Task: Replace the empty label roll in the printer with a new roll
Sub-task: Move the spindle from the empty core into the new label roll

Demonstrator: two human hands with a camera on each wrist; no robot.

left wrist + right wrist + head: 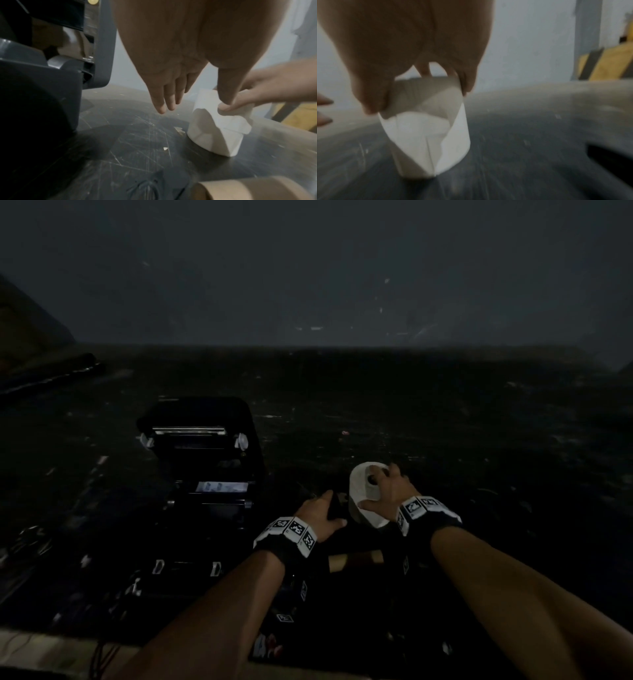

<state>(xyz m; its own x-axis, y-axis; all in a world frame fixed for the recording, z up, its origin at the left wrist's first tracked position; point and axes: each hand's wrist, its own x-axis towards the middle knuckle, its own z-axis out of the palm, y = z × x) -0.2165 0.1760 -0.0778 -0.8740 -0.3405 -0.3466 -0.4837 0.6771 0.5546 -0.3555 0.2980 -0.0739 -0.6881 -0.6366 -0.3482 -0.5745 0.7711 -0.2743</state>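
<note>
A white label roll (364, 494) stands on end on the dark table, with loose paper folded around it (214, 135) (428, 142). My right hand (387, 491) grips its top from above, thumb on one side and fingers on the other (419, 94). My left hand (325, 510) hovers just left of the roll with straight fingers and holds nothing (193, 104). Its thumb tip reaches the roll's top beside my right thumb. The black printer (205, 460) stands open to the left (42, 81). A brown empty cardboard core (356, 559) lies near me (248, 189).
The table top (128, 148) is dark, scratched and dotted with small paper scraps. A grey wall runs behind it. A yellow and black striped object (607, 63) sits at the back right. Dark cylindrical items (54, 374) lie at the far left.
</note>
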